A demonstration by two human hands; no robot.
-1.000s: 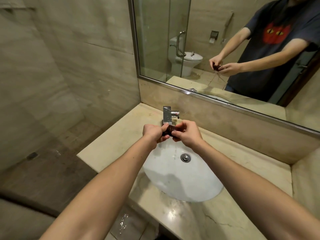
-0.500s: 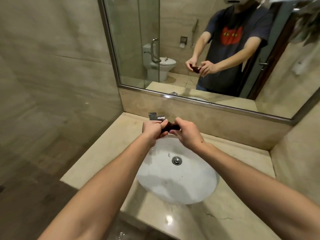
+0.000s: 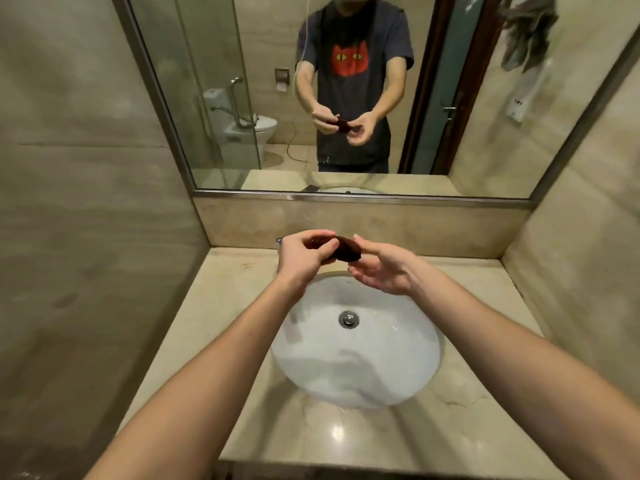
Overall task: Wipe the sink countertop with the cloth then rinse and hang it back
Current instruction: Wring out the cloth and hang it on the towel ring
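A person stands at a bathroom sink holding a small cloth in the air above the back rim of the white oval basin, close to the rear edge of the beige marble tabletop. The cloth is dark reddish brown, almost black in this light, and is wadded into a compact, crumpled lump with a ragged, pointed right end. The left hand grips its left end, fingers and thumb curled tightly round the fabric. The right hand is loosely cupped with its fingers relaxed and spread, just beside and below the cloth's right end; whether a fingertip touches the fabric cannot be told. Both bare forearms reach in from the tabletop's front edge, across the basin. A chrome drain sits in the basin's middle, and a sliver of the metal faucet shows behind the left hand. The wall mirror above the rear edge reflects the person in a dark T-shirt with a red cat print, the same dark lump between the hands, a toilet behind glass, and a grey towel hanging at upper right.
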